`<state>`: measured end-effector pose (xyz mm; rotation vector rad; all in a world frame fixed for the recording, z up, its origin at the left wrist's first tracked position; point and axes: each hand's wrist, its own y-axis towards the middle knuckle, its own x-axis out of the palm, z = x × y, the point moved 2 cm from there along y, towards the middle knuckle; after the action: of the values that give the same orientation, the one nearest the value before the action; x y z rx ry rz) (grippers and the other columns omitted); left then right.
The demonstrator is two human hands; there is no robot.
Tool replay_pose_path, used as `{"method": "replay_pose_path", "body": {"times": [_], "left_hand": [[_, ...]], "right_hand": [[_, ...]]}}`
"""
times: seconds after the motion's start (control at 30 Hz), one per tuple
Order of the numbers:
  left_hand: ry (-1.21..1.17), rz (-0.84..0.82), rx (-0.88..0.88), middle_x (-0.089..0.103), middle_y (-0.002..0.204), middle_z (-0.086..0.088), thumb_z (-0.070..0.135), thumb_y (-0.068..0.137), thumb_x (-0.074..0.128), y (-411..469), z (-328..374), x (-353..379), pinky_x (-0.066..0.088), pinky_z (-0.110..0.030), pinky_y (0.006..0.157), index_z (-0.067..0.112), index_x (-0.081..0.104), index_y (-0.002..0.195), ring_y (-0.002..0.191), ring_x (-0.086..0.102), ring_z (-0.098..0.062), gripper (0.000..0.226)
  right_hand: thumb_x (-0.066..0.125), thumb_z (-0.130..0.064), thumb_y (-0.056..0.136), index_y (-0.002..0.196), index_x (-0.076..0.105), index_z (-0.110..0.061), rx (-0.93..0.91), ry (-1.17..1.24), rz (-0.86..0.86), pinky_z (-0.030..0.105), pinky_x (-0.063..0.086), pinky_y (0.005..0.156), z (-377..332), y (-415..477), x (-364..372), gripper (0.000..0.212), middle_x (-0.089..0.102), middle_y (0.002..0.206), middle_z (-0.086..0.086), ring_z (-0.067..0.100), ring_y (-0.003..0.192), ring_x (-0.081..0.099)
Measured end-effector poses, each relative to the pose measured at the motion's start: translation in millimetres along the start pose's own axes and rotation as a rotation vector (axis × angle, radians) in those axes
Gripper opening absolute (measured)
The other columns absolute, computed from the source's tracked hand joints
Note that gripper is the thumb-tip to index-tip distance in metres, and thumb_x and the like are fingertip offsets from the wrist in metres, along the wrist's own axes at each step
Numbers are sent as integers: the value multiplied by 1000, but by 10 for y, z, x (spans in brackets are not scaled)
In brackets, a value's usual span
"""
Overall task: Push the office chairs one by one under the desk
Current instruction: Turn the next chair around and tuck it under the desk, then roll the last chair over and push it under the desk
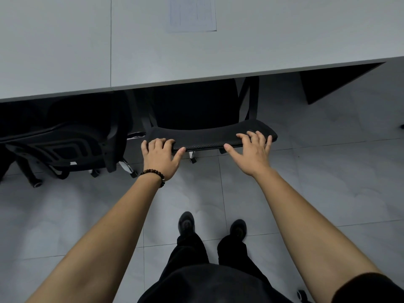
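A black mesh office chair (209, 136) stands in front of me with its seat under the grey desk (166, 62); only the top of its backrest sticks out past the desk edge. My left hand (160, 155) grips the left end of the backrest top, fingers curled over it and thumb below. My right hand (251, 149) rests on the right end with fingers spread and nearly straight, thumb out to the side. A second black office chair (72, 145) stands to the left, partly under the desk, its back and wheels showing.
A sheet of paper (192, 14) lies on the desk top. A dark desk panel (328, 84) hangs down at the right. My feet (212, 226) stand on grey floor tiles behind the chair. A caster (302, 294) shows at the bottom right.
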<state>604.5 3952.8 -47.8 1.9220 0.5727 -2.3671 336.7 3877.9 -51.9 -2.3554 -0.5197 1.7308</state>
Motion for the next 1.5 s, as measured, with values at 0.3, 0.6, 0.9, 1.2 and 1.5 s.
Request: {"method": "replay_pose_path", "body": {"times": [0.3, 0.6, 0.9, 1.2, 1.5], "left_hand": [[-649, 134, 63, 48, 137, 2, 35, 94, 54, -829, 173, -801, 37, -30, 103, 18, 41, 141, 126, 44, -13, 51], [-933, -18, 57, 54, 130, 10, 25, 90, 59, -1824, 22, -708, 47, -38, 99, 25, 46, 135, 119, 53, -6, 47], [-693, -313, 590, 52, 129, 3, 26, 91, 57, -1808, 966, -493, 48, -39, 98, 18, 46, 135, 118, 53, -14, 46], [-685, -311, 1060, 52, 127, 0, 27, 90, 57, -3460, 2321, -552, 46, -30, 94, 14, 46, 134, 119, 52, -10, 47], [-642, -597, 1117, 54, 130, 12, 32, 88, 59, -6291, 2747, 700, 49, -36, 97, 25, 46, 132, 119, 52, -2, 46]], "right_hand": [[54, -49, 97, 156, 23, -21, -10, 482, 71, 34, 30, 112, -199, -665, -747, 72, 31, 157, 4, 20, 142, 34], [56, -52, 87, 146, 35, -36, 261, 893, 344, 30, 41, 109, 2, -2432, -468, 64, 42, 148, -14, -2, 132, 43], [57, -40, 92, 149, 35, -27, 658, 859, 727, 35, 38, 113, 523, -4150, -72, 62, 41, 146, -11, 0, 134, 42], [60, -37, 94, 151, 33, -26, 838, 710, 1125, 21, 32, 107, 1067, -6384, 113, 65, 34, 153, -10, 6, 141, 35], [53, -51, 91, 152, 30, -30, 1091, 735, 1193, 37, 37, 112, 1738, -8751, 1089, 68, 34, 152, -11, 8, 138, 37]]}}
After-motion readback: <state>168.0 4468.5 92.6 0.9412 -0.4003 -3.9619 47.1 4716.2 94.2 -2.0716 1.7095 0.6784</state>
